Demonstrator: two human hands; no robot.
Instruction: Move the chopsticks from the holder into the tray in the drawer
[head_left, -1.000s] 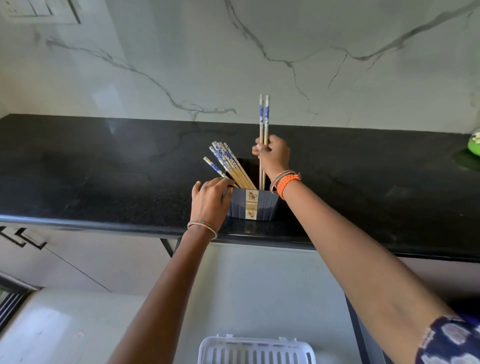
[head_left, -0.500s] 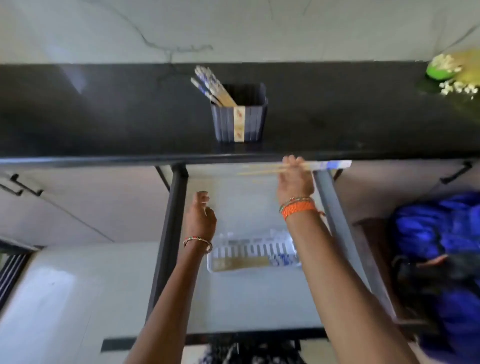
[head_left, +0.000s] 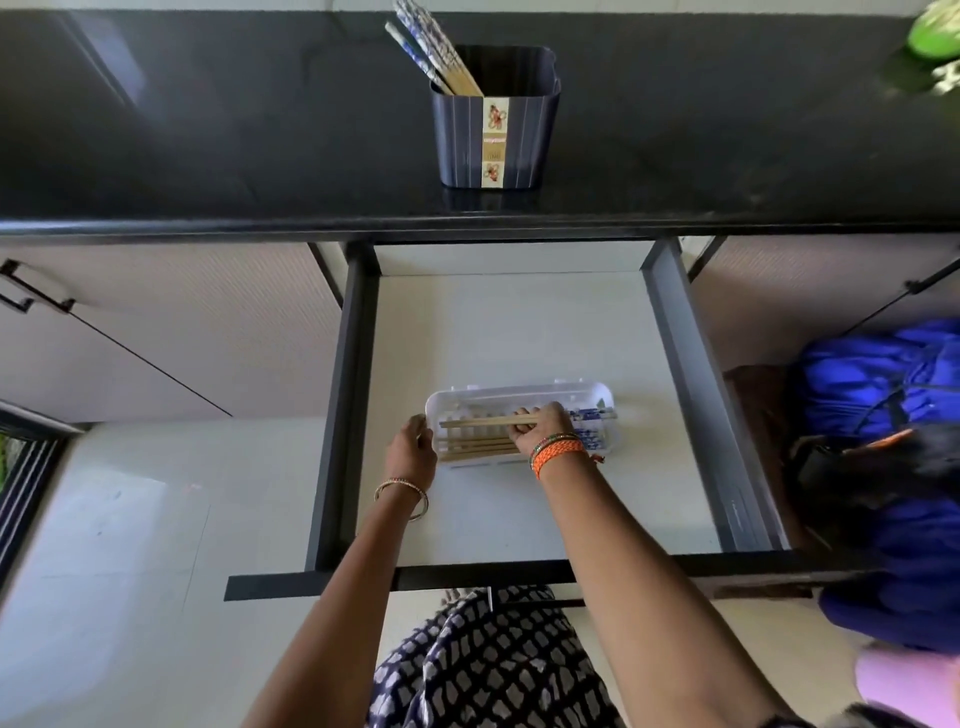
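Note:
A dark blue holder (head_left: 496, 137) stands on the black counter near its front edge, with several blue-patterned chopsticks (head_left: 431, 49) leaning to its left side. In the open drawer (head_left: 358, 405) lies a white slotted tray (head_left: 519, 395) holding several chopsticks lengthwise. My right hand (head_left: 540, 428) is over the tray, shut on a pair of chopsticks (head_left: 483, 422) held level just above the others. My left hand (head_left: 413, 449) rests against the tray's left end, fingers on its rim.
The black counter (head_left: 208, 130) overhangs the drawer's back. A green object (head_left: 935, 31) sits at the counter's far right. A blue bag (head_left: 883, 395) lies right of the drawer. Closed cabinet fronts (head_left: 156, 322) flank the drawer.
My right hand lifted a pair out of the holder, carried it down past the counter edge and brought it level onto the tray. My left hand left the holder and moved to the tray's end.

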